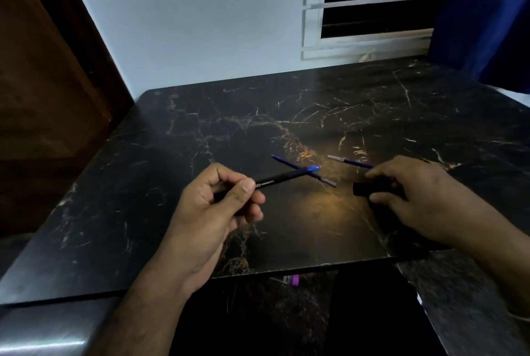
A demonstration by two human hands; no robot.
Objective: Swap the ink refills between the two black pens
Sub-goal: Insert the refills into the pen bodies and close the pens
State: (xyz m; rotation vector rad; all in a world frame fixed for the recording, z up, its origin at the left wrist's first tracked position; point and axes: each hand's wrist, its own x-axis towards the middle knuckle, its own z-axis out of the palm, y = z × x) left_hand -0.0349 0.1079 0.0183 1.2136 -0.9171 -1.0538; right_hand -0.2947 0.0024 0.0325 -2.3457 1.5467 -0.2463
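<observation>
Black marble bench (286, 226) carries two refills (304, 170). Left hand (218, 206) pinches a pen (286, 176) pointing to 2 o'clock; right hand (424, 197) clamps the other pen's barrel (362, 189).

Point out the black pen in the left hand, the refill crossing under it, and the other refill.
black pen (282, 177), head view, mid barrel.
crossing refill (287, 162), head view, blue shaft.
other refill (354, 162), head view, blue shaft.

A black pen barrel with a blue tip (286, 176) is held slanted above a blue ink refill (304, 171) that lies on the dark surface. A second blue refill (350, 161) lies just to its right. A second black pen barrel (370, 188) rests nearer, partly hidden.
</observation>
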